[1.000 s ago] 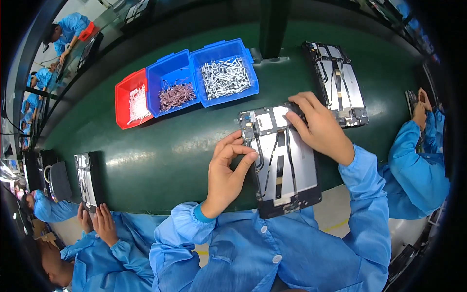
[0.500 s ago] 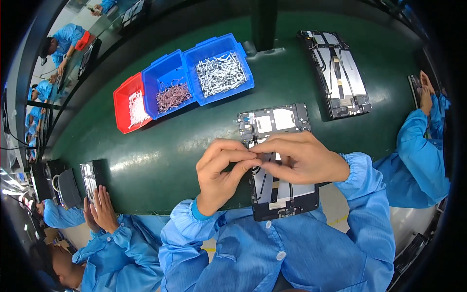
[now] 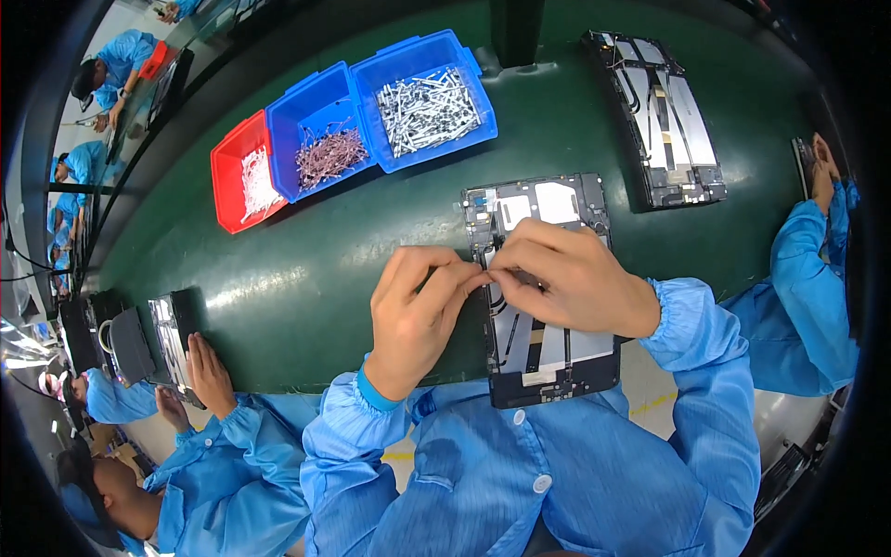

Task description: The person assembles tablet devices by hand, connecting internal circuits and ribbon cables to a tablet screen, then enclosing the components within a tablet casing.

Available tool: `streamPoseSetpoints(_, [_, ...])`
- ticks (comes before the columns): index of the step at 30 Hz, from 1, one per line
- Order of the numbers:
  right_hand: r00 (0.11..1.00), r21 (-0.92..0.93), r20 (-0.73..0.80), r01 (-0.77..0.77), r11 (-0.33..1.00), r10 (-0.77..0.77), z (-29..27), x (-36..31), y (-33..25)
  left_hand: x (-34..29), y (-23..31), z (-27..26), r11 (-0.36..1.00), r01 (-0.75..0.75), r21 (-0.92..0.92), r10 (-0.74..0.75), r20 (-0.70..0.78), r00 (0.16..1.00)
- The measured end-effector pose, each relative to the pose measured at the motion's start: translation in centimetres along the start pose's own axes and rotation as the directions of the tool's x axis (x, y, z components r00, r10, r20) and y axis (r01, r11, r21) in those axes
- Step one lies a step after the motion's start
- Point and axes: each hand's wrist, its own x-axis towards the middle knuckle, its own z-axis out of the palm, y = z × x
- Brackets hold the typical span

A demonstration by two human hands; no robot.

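An open tablet chassis (image 3: pixel 543 353) with silver and black parts lies on the green table (image 3: pixel 306 269) in front of me, its near end over the table edge. My left hand (image 3: pixel 418 311) and my right hand (image 3: pixel 571 278) meet fingertip to fingertip over the chassis's left edge. The fingers of both hands pinch together there; whatever small part is between them is hidden. My right palm covers the chassis's middle.
At the back stand a red bin (image 3: pixel 243 181) of white parts, a blue bin (image 3: pixel 320 139) of brownish parts and a blue bin (image 3: pixel 429 97) of silver parts. A second chassis (image 3: pixel 664 116) lies far right. Co-workers in blue sit left (image 3: pixel 209 376) and right (image 3: pixel 817 176).
My right hand came back from the chassis's top right corner to its left edge. My left hand rose to meet it, and both now pinch together.
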Motion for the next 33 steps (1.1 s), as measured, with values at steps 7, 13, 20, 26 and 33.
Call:
streamPoseSetpoints(7, [0.995,0.008,0.021,-0.1,0.995,0.1,0.6,0.6,1.3,0.1,-1.8,0.0,0.445,0.751,-0.488,-0.574,0.488,0.658])
streamPoseSetpoints(13, [0.994,-0.059,0.03,-0.1,0.993,0.102,0.8,0.7,1.1,0.6,-2.7,-0.1,0.216,0.847,-0.486,-0.585,0.629,0.511])
streamPoseSetpoints(20, [1.0,-0.148,0.012,-0.018,0.989,0.02,1.1,0.6,1.5,1.1,-2.8,0.2,0.222,0.87,-0.441,-0.589,0.65,0.48])
streamPoseSetpoints(26, [0.996,-0.149,0.055,-0.066,0.987,0.075,0.7,0.6,1.2,1.3,-2.5,0.1,0.227,0.87,-0.437,-0.601,0.641,0.478])
streamPoseSetpoints(33, [0.999,-0.162,0.04,-0.007,0.987,0.014,0.9,0.5,1.6,1.4,-2.1,0.4,0.263,0.871,-0.415,-0.625,0.614,0.481])
